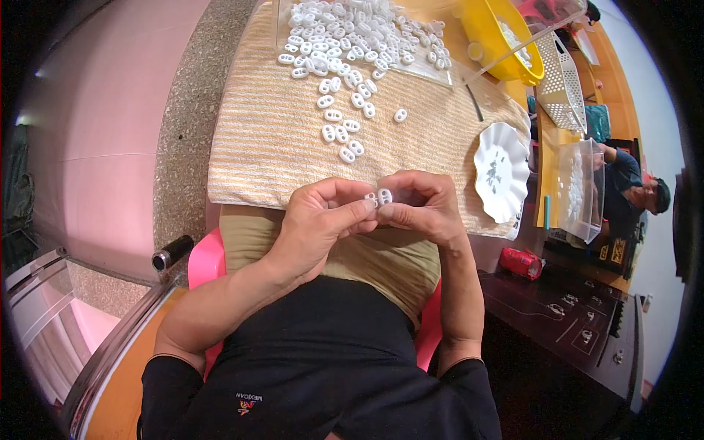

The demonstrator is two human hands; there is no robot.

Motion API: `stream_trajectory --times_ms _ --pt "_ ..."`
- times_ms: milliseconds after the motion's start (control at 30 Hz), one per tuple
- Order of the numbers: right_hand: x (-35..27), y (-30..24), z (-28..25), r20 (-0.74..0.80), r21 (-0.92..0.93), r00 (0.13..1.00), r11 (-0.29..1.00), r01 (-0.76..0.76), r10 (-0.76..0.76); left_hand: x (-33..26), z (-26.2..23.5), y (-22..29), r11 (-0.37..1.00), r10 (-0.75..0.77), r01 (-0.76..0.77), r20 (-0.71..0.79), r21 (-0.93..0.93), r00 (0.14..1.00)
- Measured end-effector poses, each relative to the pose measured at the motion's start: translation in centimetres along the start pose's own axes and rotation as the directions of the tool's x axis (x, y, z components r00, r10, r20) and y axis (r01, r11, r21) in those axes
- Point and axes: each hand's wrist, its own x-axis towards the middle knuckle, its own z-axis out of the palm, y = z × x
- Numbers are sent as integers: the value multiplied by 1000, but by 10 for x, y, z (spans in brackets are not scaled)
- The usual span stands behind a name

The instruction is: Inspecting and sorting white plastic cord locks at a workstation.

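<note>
Over my lap at the near edge of the striped towel (271, 139), both hands meet. My left hand (315, 220) is closed, pinching a small white plastic piece (372, 199) between thumb and fingers. My right hand (427, 209) is closed on a white oval two-hole plastic piece (386, 196), held right beside the other one. Whether the two pieces touch or are joined, I cannot tell. Several like two-hole pieces (333, 115) lie loose on the towel ahead of my hands, trailing back to a large heap (345, 29) on a clear tray (429, 72).
To the right stands a white scalloped dish (487, 198) with small dark bits in it. Beyond are a yellow basin (529, 73), a white perforated basket (563, 81) and a clear bin (598, 220) of white pieces. Another person (631, 183) sits at far right.
</note>
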Motion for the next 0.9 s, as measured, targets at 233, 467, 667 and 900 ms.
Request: stream_trajectory --times_ms 233,467,667,900 --pt "1 -1 3 13 2 1000 1000 11 -11 0 -1 -1 1000 -11 11 -9 8 1000" --pt "2 0 4 26 -33 999 999 22 -21 0 -2 -3 1000 3 -2 -9 8 1000" --pt "3 8 1 11 27 1000 999 18 -18 2 -3 -2 1000 -15 16 -6 10 1000" --pt "2 2 7 4 96 1000 995 -1 1 0 -1 0 1000 -18 17 -23 -7 1000"
